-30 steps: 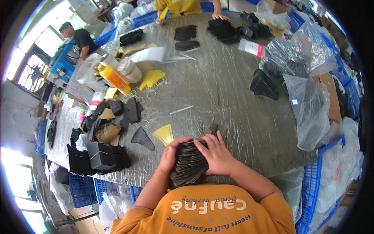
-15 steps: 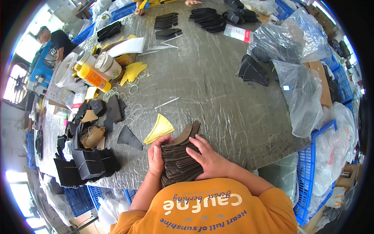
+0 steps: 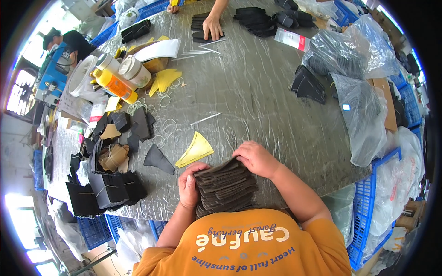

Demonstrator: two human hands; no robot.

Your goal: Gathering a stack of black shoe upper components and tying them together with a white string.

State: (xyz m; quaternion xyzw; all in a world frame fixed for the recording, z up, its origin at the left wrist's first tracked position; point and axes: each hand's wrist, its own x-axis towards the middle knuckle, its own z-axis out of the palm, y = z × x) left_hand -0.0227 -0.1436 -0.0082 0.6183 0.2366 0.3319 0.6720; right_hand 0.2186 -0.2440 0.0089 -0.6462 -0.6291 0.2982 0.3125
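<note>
Right in front of me, against my orange shirt, is a thick stack of dark brown cut pieces (image 3: 225, 188), cloth or leather, its layers slightly uneven. My left hand (image 3: 188, 185) wraps the stack's left side, thumb upright and fingers curled over the far left corner. At the far right corner, my right hand (image 3: 258, 158) pinches the edge of the upper pieces between thumb and fingers. Just beyond my left hand lie a yellow flared template (image 3: 195, 150) and a single dark grey piece (image 3: 159, 159) of similar shape.
A white pen-like stick (image 3: 206, 119) lies mid-table. On the left are bottles (image 3: 115, 85), rubber bands (image 3: 169, 126) and bundled black pieces (image 3: 108, 191). Plastic-bagged pieces (image 3: 361, 110) cover the right edge, above a blue crate (image 3: 363, 216). Across the table, a co-worker's hand (image 3: 212, 26) touches black pieces.
My right hand has moved from the stack's right side to its far right corner. The curved pieces that stuck out on top now lie flatter. A co-worker's hand has reached in at the far side.
</note>
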